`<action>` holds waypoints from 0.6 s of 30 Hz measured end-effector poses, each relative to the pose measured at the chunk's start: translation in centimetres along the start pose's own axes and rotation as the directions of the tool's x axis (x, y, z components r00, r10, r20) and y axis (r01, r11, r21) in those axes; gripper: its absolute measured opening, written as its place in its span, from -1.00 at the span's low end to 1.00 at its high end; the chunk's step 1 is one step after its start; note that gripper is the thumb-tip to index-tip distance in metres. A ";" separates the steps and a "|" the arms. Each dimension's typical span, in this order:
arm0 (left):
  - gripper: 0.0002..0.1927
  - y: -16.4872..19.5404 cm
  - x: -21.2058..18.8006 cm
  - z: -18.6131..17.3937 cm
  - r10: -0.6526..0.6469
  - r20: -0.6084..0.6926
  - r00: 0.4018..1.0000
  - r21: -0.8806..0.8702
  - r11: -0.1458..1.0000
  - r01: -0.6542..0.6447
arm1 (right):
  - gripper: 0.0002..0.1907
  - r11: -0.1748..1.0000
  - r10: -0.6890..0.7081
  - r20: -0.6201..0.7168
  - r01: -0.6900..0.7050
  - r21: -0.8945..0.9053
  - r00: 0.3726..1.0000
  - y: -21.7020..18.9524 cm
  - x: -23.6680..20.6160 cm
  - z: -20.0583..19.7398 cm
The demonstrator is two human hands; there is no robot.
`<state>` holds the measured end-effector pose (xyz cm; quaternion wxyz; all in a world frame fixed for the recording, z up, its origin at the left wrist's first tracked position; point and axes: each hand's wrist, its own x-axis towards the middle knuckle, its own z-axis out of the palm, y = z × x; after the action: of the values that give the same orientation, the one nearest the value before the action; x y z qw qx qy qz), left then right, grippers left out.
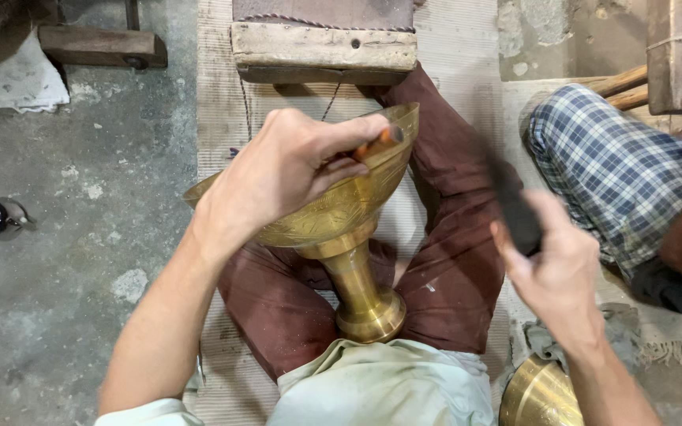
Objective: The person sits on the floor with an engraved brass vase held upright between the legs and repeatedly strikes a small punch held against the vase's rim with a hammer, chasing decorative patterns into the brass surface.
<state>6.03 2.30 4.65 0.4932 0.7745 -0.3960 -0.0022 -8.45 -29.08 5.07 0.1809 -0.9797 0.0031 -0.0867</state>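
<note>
Head view
Goblet [333, 229]: brass, lying tilted across the person's lap, foot toward the body, bowl rim away.
Left hand [290, 170]: over the goblet's bowl, closed around an orange-handled tool [376, 143]; its tip is hidden.
Right hand [554, 264]: right of the goblet, apart from it, gripping a dark hammer [511, 201], blurred.
Second brass piece [538, 394]: below right of the goblet, cut off by the frame.
Checked cloth [617, 170]: another person's, far right of the goblet.

The left hand [290, 170] is closed over the rim of the brass goblet [341, 237], fingers pinched on a thin tool, forearm extended from lower left. The right hand [550, 260] is raised right of the goblet, clenched around a dark, blurred handle.
</note>
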 end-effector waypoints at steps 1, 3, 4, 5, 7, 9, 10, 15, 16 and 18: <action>-0.54 -0.1 0.3 -0.1 0.040 0.027 0.999 -0.005 0.999 -0.040 | -0.61 0.997 -0.027 0.004 0.027 -0.075 1.000 0.3 -0.9 0.3; -0.52 -0.3 0.9 -0.5 0.128 0.089 0.988 -0.025 0.992 -0.126 | -0.67 0.988 0.104 -0.060 -0.096 0.123 0.993 0.5 -2.4 2.3; -0.53 -0.5 1.4 -0.6 0.120 0.136 0.983 -0.014 0.993 -0.119 | -0.67 0.964 0.171 -0.081 -0.150 0.221 0.982 0.6 -3.0 2.9; -0.54 -0.5 1.8 -0.6 0.104 0.181 0.978 -0.003 0.994 -0.105 | -0.64 0.981 0.134 -0.077 -0.121 0.152 0.988 0.7 -3.8 3.1; -0.53 -0.4 2.1 -0.7 0.065 0.257 0.964 0.051 0.995 -0.081 | -0.57 0.998 0.059 -0.072 -0.058 0.016 0.996 0.6 -5.2 4.1; -0.46 -0.3 2.3 -0.7 0.014 0.322 0.947 0.132 0.989 -0.060 | -0.53 0.960 0.234 -0.134 -0.207 0.186 0.963 0.3 -6.1 5.3; -0.47 -0.3 2.4 -0.7 0.022 0.329 0.944 0.131 0.989 -0.069 | -0.51 0.923 0.320 -0.153 -0.272 0.271 0.935 0.2 -6.4 5.7; -0.43 -0.2 2.1 -0.7 0.039 0.353 0.935 0.155 0.983 -0.100 | -0.55 0.963 0.209 -0.162 -0.174 0.205 0.965 -0.2 -7.1 6.6; -0.46 -0.3 2.2 -0.7 0.061 0.322 0.945 0.132 0.985 -0.109 | -0.55 0.958 0.220 -0.192 -0.175 0.227 0.956 -0.2 -7.0 6.6; -0.53 -0.4 2.2 -0.7 0.093 0.255 0.962 0.083 0.990 -0.118 | -0.54 0.974 0.171 -0.149 -0.144 0.176 0.974 -0.3 -7.0 6.5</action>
<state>8.06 1.51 5.58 0.4005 0.7689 -0.4954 -0.0544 -14.24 -26.26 -1.94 0.2665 -0.9476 0.0886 -0.1521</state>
